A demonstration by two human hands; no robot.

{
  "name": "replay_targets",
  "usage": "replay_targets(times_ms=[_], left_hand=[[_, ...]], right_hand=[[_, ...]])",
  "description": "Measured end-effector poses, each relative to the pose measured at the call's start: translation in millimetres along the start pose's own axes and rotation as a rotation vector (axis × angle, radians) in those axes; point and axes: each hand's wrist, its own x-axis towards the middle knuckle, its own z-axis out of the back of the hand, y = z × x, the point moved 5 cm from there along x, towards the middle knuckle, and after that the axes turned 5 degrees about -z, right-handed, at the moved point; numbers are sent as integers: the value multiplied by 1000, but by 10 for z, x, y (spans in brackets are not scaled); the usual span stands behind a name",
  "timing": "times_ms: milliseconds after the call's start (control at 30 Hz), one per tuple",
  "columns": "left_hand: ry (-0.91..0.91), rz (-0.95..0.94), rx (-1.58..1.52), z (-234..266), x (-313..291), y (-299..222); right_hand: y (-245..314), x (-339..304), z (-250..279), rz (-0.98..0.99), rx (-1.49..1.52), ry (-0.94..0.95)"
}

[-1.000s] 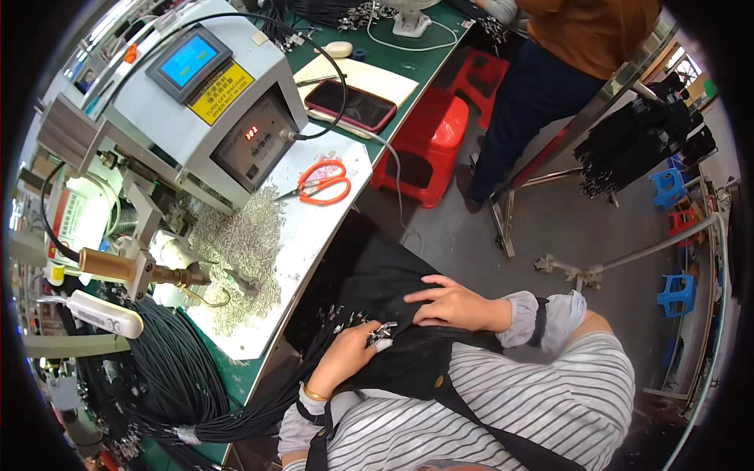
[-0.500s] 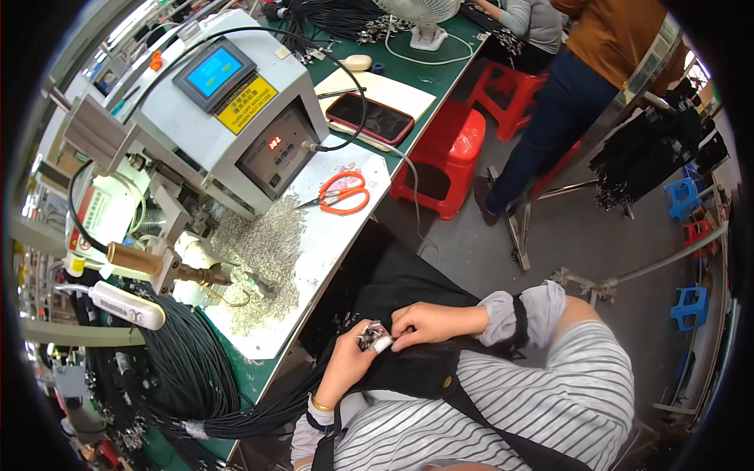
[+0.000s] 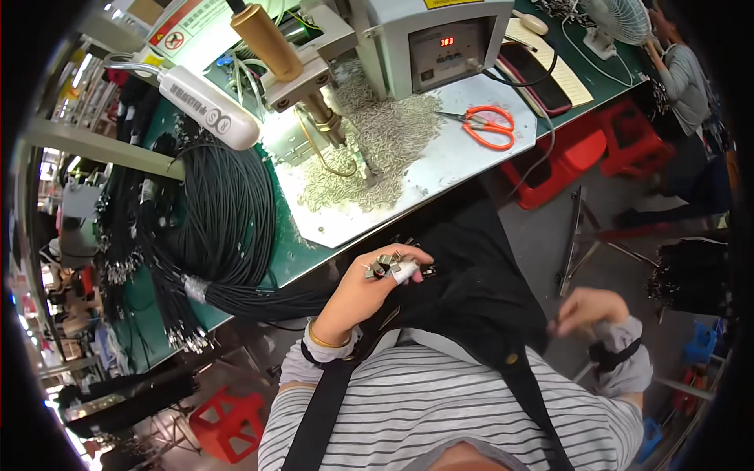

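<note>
My left hand (image 3: 363,284) is closed around several small silver metal connectors (image 3: 385,267), which stick out between its fingers above my black apron (image 3: 479,275). A white wrap covers one finger of that hand. Whether cables run from the connectors is hidden by the hand and the dark apron. Out to the right, apart from the left hand, hovers my right hand (image 3: 591,310). Its fingers are bent and smeared by motion, so I cannot make out whether anything is in them.
A bench machine (image 3: 440,55) with a brass-coloured cylinder (image 3: 267,43) stands ahead. Small silver metal pieces (image 3: 393,133) are heaped on its white plate (image 3: 471,169), beside orange-handled scissors (image 3: 487,127). Black cable bundles (image 3: 228,212) lie left. Red stools (image 3: 558,157) and a person (image 3: 683,78) are at right.
The view has swung round to the right. My right hand has left the connectors and moved out to the right. My left hand still holds them.
</note>
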Motion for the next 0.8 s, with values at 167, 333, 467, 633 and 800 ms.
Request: replay_targets(times_ms=[167, 333, 467, 633, 800], left_hand=[[-211, -17, -142, 181, -35, 56], [-350, -151, -359, 351, -60, 44], [-379, -151, -329, 405, -102, 12], [-425, -95, -332, 428, -135, -11], [-371, -123, -297, 409, -91, -52]], right_hand=[[1355, 120, 536, 694, -391, -1052], [2193, 489, 650, 1109, -853, -1478], [2199, 743, 759, 631, -1080, -1470], [2163, 802, 791, 654, -852, -1479], [2170, 775, 836, 719, -920, -1571]])
